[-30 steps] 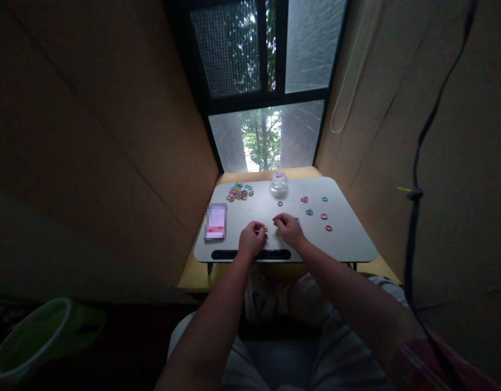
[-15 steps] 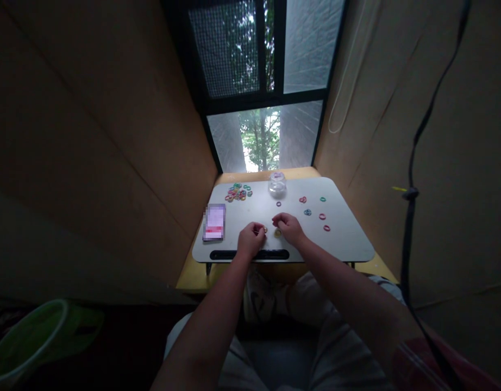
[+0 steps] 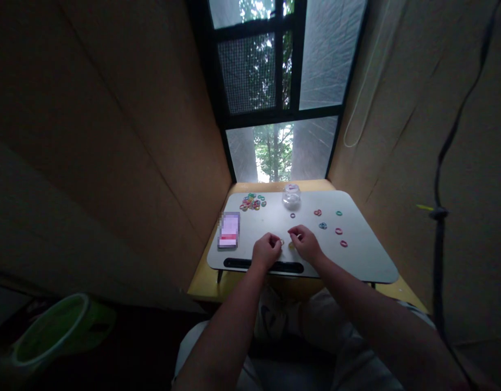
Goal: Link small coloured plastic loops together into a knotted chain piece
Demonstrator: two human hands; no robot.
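Observation:
My left hand (image 3: 267, 251) is above the front of the white lap table (image 3: 258, 224), thumb and forefinger pinched on a small pale yellow ring (image 3: 282, 242). Just to its right, my right hand (image 3: 305, 243) is bent with thumb and forefinger tips close together; anything between them is too small to make out. A yellow ring (image 3: 291, 246) lies on the table under the right hand, partly covered by it. Beyond the hands sits a purple ring (image 3: 292, 215).
A heap of coloured rings (image 3: 252, 202) lies at the back left, behind a phone (image 3: 229, 230). A clear jar (image 3: 292, 197) stands at the back. Red rings (image 3: 339, 231), a green ring (image 3: 339, 213) and linked blue-grey rings (image 3: 323, 226) lie on the right. A black slot (image 3: 289, 267) edges the front.
The whole view has shifted, so the table appears lower and farther right. Both hands keep nearly the same place over the table, the left still pinching the small ring.

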